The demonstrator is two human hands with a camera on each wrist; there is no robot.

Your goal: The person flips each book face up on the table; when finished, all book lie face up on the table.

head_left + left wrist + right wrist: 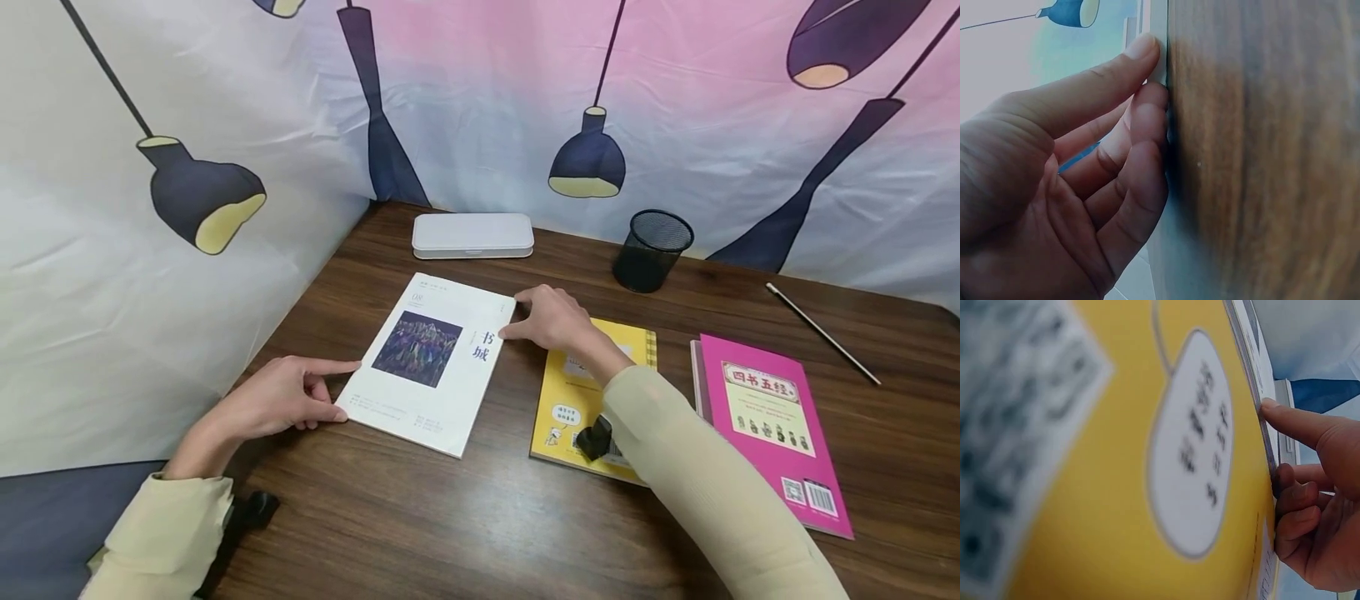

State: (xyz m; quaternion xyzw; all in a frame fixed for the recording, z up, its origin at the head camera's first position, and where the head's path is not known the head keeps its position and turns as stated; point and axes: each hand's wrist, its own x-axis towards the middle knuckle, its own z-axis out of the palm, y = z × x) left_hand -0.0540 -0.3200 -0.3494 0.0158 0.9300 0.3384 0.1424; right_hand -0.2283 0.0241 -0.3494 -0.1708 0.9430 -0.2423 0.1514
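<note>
A white book (420,367) with a dark picture on its cover lies on the wooden table, between both hands. At its left edge is my left hand (288,396), index finger straight and thumb tip touching the side near the lower corner; the left wrist view shows the thumb (1110,78) against the book's edge and the other fingers loosely bent by the tabletop. My right hand (553,317) touches the opposite edge near the upper right corner with thumb and index finger. Under the right forearm lies a yellow book (555,417), which fills much of the right wrist view.
A pink book (817,442) lies at the right, over another book's edge. Behind stand a white case (472,236) and a black mesh pen cup (647,258). A thin white stick (821,332) lies at the far right. Printed cloth (480,125) hangs behind the table.
</note>
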